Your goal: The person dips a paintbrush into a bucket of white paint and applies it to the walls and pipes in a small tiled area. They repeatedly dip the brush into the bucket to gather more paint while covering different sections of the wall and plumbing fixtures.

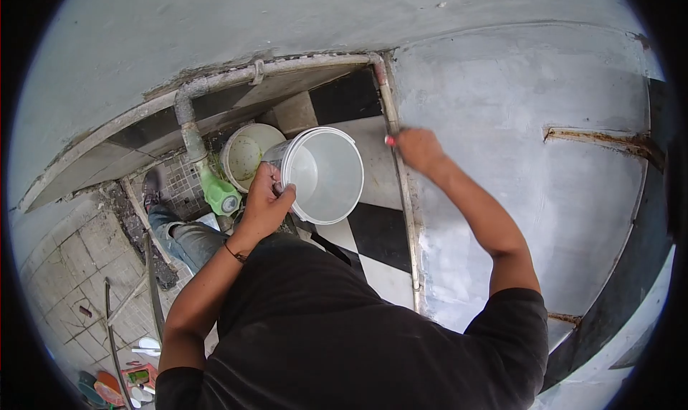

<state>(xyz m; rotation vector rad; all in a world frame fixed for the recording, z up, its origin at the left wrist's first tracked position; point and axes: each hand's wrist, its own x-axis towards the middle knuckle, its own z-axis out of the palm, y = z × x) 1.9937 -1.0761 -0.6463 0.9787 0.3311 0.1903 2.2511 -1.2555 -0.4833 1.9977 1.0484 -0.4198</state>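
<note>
A clear plastic bucket with a white rim (pixel 331 175) is tilted with its mouth toward the camera, and my left hand (pixel 266 206) grips its lower left side. The inside of the bucket looks empty. To the right, over the edge of the grey wall panel (pixel 487 102), my right hand (pixel 419 150) is closed around a small object with a red end (pixel 390 140); most of that object is hidden in the fist. My right hand and the bucket are apart.
Behind the held bucket stands an off-white tub (pixel 247 152) with greenish stains. A pipe (pixel 308 64) runs along the wall, and a green fitting (pixel 218 193) hangs below its elbow. Rusty metal (pixel 595 137) juts out at right. Colourful items (pixel 140 375) lie at lower left.
</note>
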